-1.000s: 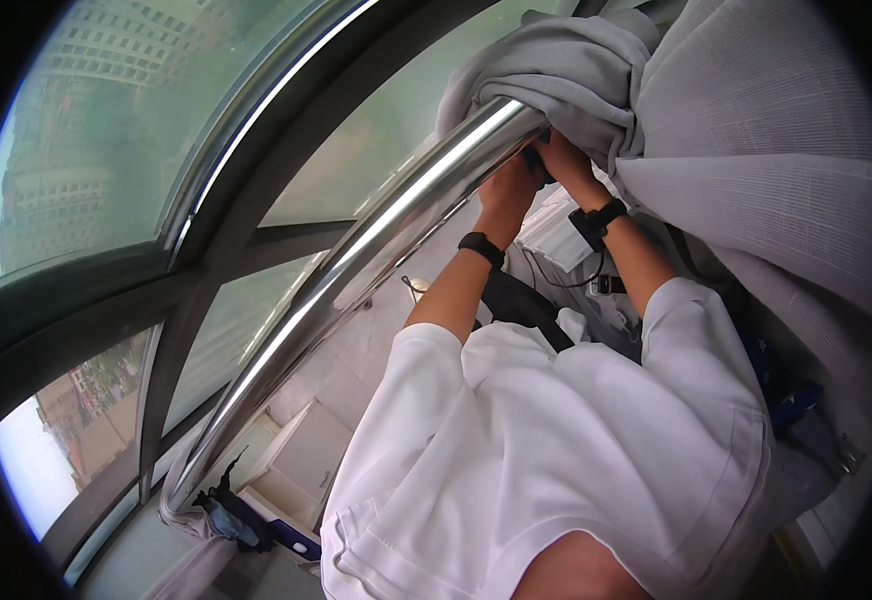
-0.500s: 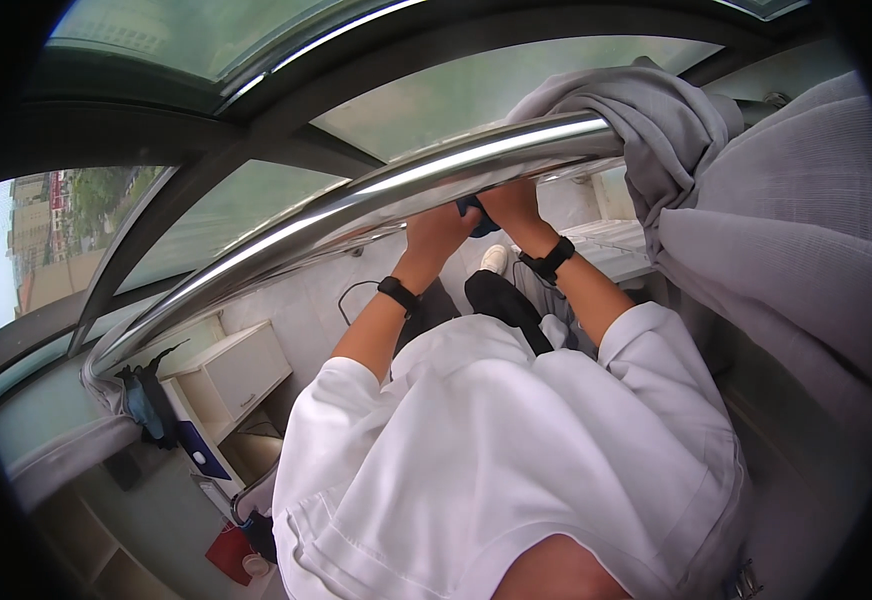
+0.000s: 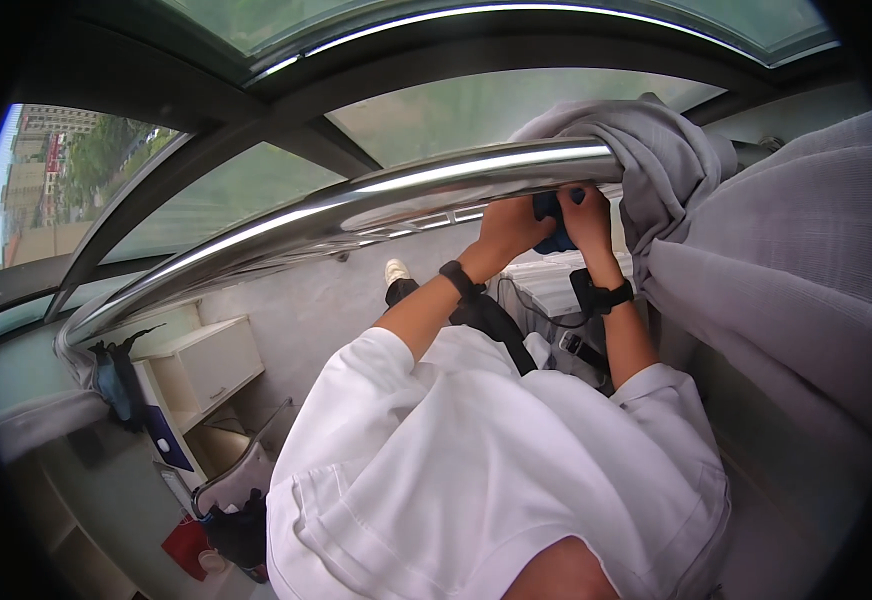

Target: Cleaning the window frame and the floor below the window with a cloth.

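Note:
My left hand (image 3: 514,232) and my right hand (image 3: 588,220) are close together at the near side of a shiny metal handrail (image 3: 376,190), toward its right end. Between them is a bunched dark blue cloth (image 3: 556,238), gripped by both hands with the fingers curled round it. The rail partly covers the fingertips, so whether the cloth touches the metal cannot be made out. Each wrist wears a black band. Just right of my right hand, a grey curtain (image 3: 676,165) is wrapped over the rail.
Glass panes in dark frames (image 3: 306,135) stand beyond the rail. Below on the left are a white cabinet (image 3: 218,365), a chair (image 3: 236,485) with a dark bag and a red item (image 3: 186,545). A white slatted unit (image 3: 546,285) and a black cable lie below my hands.
Both hands have moved right along the rail with the blue cloth, closer to the wrapped curtain. The view has shifted, and one light shoe now shows farther left.

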The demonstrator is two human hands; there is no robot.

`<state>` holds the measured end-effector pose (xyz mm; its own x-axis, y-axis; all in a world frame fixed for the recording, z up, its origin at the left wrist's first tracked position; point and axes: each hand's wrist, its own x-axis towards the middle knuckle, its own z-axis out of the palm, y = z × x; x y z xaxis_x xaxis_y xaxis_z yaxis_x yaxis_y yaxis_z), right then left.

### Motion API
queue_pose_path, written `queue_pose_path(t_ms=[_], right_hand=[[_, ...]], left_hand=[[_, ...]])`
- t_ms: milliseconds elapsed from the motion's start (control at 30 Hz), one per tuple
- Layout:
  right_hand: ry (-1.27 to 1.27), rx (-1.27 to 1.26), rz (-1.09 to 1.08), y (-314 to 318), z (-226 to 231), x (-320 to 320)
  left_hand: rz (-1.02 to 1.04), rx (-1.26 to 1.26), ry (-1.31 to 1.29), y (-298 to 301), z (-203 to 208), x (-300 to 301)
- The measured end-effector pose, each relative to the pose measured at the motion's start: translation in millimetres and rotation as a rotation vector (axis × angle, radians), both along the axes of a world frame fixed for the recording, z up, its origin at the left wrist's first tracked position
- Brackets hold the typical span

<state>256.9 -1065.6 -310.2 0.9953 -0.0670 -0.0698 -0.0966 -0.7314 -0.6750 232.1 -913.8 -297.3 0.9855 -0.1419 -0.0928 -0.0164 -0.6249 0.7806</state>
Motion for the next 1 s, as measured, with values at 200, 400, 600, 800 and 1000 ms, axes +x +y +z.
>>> queue_pose_path(t_ms=[200,400,600,800,1000], right_hand=[[-0.107,0.408,0.315,40,76,-80],[-0.618,0.449,0.407,53,144,-72],[-0.484,0.241,0.205,42,143,-19],[-0.447,0.231,0.214,51,153,-36],[-0.378,0.492,0.437,94,165,-48]], left_hand=[[0.116,-0.148,0.032,56,67,-101],[0.048,-0.111,-0.744,62,134,-76],[0.143,0.192,-0.519,20,144,-5],[0.099,0.132,-0.352,40,156,-28],[0.183,0.037,-0.408,101,176,-56]])
